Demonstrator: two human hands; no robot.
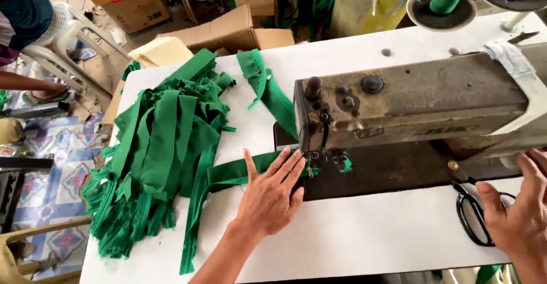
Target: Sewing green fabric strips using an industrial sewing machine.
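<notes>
At the needle of the grey sewing machine (416, 98), a green fabric strip (239, 170) is pressed flat to the white counter (353, 232) by the open left hand (270, 195). The right hand (521, 215), loosely open, is laid on black scissors (470, 204). Fingertips so close to the presser foot could be caught.

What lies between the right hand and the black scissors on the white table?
Nothing visible does. The right hand rests right over the handles of the black scissors, with fingers touching the loops. The left hand lies flat on the green strip at the sewing machine.
</notes>
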